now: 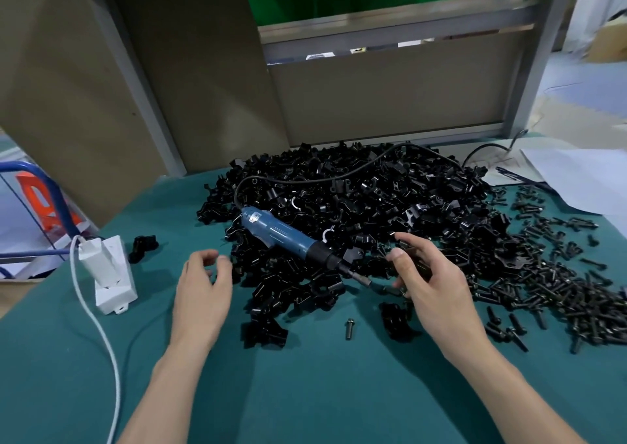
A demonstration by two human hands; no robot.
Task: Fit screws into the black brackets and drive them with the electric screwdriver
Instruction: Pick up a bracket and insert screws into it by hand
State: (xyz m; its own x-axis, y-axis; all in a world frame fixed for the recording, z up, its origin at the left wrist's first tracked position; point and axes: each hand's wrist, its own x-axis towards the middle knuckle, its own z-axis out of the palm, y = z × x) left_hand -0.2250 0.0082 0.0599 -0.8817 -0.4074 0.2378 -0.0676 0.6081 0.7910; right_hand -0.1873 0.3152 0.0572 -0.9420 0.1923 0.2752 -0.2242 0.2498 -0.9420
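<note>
Our left hand [203,287] hovers at the pile's near-left edge with its fingers loosely curled, holding nothing and, we judge, free to take a part. Our right hand [427,284] cups thumb and fingers round a small dark piece [420,267] (bracket or screw, we cannot tell). The screwdriver [288,236], blue and ribbed with a black collar, lies on the pile of brackets [390,199], its tip pointing toward the right hand. The brackets are glossy, angular black plastic. The screws [559,291], dull and dark, are spread out to the right within easy reach, and one screw [349,329] lies alone on the matte green table cover [305,392].
</note>
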